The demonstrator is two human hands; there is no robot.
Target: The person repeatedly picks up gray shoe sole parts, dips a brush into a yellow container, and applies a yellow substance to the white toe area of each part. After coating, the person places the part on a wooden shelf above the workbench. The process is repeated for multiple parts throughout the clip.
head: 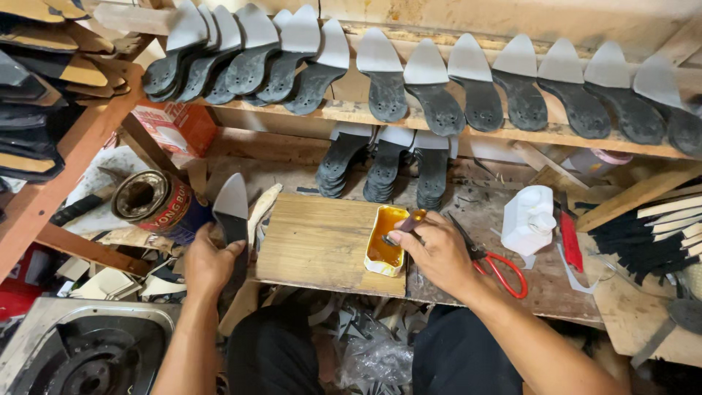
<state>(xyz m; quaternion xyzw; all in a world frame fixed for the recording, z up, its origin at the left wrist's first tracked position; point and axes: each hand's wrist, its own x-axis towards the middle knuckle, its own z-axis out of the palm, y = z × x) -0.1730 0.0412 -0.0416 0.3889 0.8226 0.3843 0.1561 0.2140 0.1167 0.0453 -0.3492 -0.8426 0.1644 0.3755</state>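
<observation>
Left hand (208, 262) fingers gripping upright sole (232, 212), right hand (437, 252) pinching brush (406, 225) over glue tin (385, 241)

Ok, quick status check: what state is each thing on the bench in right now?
Left hand: gripping a shoe sole, held upright.
Right hand: holding a brush, tip dipped in the glue tin.
Glue tin: open, holding amber glue.
Scissors: lying flat, blades together.
White bottle: upright, capped.
Round can: on its side, open.
</observation>
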